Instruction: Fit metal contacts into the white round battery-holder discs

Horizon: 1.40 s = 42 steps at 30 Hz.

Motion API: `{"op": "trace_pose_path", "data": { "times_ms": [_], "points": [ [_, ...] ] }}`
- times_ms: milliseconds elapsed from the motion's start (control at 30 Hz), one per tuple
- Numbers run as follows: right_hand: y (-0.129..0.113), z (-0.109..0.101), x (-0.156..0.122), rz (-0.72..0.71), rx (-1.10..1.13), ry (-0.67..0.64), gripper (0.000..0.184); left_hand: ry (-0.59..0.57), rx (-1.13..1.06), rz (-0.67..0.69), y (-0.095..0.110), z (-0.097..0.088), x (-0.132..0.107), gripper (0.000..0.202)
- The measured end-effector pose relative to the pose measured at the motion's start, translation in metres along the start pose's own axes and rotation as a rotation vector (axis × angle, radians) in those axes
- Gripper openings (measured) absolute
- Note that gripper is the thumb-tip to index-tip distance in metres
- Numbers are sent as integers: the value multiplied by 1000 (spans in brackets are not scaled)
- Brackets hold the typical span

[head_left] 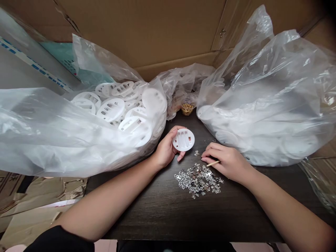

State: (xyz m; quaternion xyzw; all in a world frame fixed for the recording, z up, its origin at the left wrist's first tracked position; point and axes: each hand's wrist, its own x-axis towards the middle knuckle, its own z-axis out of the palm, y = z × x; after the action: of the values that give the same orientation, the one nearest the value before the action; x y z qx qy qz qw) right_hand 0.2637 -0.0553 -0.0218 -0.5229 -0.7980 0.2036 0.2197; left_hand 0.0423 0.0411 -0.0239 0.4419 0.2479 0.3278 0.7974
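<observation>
A round white plastic battery housing [183,140] with long slots rests in my left hand [168,148], its slotted face turned up and the fingers curled beneath it. My right hand [223,159] is low over the table, closed around a thin wooden stick [213,163] whose pale end points left. Just left of those fingertips lies one small metal contact piece [196,153]; whether they touch it I cannot tell. Close in front of both hands is a loose pile of small shiny metal contacts [198,180], with a few dark springs among them.
A clear plastic bag [78,140] full of white round housings stands at left. Another bulging bag [273,129] of white parts is at right. Between them sits a small bag of gold-coloured pieces [187,109]. Cardboard [147,31] walls the back of the dark table [157,213].
</observation>
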Motion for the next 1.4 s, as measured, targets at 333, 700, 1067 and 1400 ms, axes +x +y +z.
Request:
{"op": "trace_pose_path", "data": {
  "times_ms": [333, 700, 1067, 1400],
  "points": [
    [-10, -1, 2, 42, -8, -5, 9, 6, 26, -14, 0, 2, 0, 33],
    [-19, 9, 5, -18, 173, -4, 17, -9, -2, 4, -1, 1, 1, 34],
    [-38, 15, 8, -7, 11, 111, 20, -11, -24, 9, -5, -2, 1, 34],
    [-46, 31, 15, -69, -259, -30, 25, -1, -41, 4, -4, -2, 2, 33]
  ]
}}
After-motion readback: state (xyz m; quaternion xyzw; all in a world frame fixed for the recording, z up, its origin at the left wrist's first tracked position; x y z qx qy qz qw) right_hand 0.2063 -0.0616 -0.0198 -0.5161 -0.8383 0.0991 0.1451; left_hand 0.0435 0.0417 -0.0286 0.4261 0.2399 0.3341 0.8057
